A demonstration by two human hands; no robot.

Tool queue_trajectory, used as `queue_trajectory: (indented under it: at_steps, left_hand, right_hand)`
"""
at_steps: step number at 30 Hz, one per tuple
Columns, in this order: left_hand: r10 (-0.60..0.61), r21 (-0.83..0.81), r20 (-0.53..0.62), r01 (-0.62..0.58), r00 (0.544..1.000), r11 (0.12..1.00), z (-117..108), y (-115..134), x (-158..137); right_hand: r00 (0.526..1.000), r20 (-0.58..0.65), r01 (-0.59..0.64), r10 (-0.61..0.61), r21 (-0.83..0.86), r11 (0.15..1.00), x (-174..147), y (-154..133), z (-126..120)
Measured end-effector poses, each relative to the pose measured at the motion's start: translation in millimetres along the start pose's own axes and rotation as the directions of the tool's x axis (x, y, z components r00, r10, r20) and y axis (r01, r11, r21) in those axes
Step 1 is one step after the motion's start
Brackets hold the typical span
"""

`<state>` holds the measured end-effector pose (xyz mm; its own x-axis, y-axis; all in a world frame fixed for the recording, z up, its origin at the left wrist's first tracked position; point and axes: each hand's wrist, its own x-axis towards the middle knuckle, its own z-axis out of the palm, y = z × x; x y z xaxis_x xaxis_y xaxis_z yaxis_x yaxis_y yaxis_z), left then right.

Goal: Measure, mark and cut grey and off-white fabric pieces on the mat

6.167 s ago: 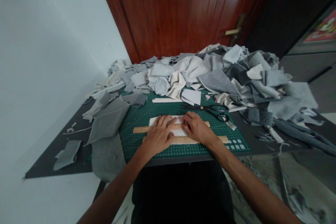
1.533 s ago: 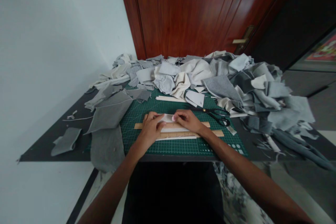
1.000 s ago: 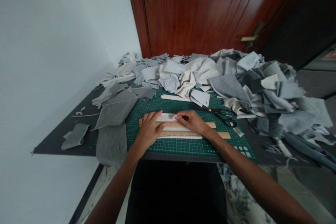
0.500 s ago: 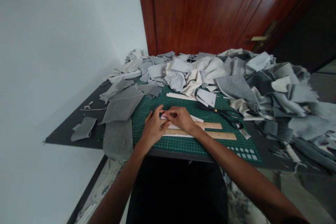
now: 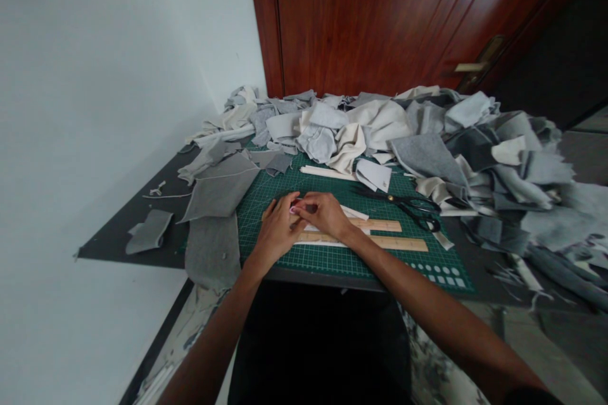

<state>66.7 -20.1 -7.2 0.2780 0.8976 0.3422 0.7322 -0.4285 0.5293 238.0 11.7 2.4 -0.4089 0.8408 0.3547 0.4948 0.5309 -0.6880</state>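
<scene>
Close together over the green cutting mat (image 5: 266, 186), both hands meet with their fingertips touching a small white and pinkish bit. My left hand (image 5: 279, 228) is curled, its thumb and fingers closing in from the left. From the right, my right hand (image 5: 325, 212) pinches with thumb and forefinger. A narrow white strip (image 5: 355, 212) sticks out beyond the right hand, and its other end is hidden by the fingers. Two wooden rulers, a far one (image 5: 386, 225) and a near one (image 5: 403, 243), lie under and in front of the hands, with white material showing along them.
Black scissors (image 5: 403, 202) lie on the mat to the right. A folded pale cloth piece (image 5: 373, 175) and a white strip (image 5: 327, 173) lie behind the hands. Grey and cream fabric scraps (image 5: 380, 123) pile along the back and right. Grey cloth (image 5: 213, 250) hangs over the front edge.
The left fingers have drawn slightly closer around the small white and pinkish bit at the fingertips. The rulers, scissors and scraps lie as before.
</scene>
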Motion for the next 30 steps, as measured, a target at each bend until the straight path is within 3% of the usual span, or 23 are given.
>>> queue_trajectory:
  at_steps: [21, 30]
  left_hand:
    - [0.035, 0.087, 0.030, -0.038, 0.999, 0.995, 5.2, -9.0, 3.2]
    - [0.046, 0.078, 0.048, -0.049, 0.998, 0.996, 2.4, -7.7, 3.4]
  right_hand:
    - [0.991, 0.134, 0.043, 0.001, -0.322, 0.946, 7.0, -15.2, -18.3]
    - [0.989, 0.147, 0.031, 0.020, -0.337, 0.941, 1.0, -9.7, -26.8]
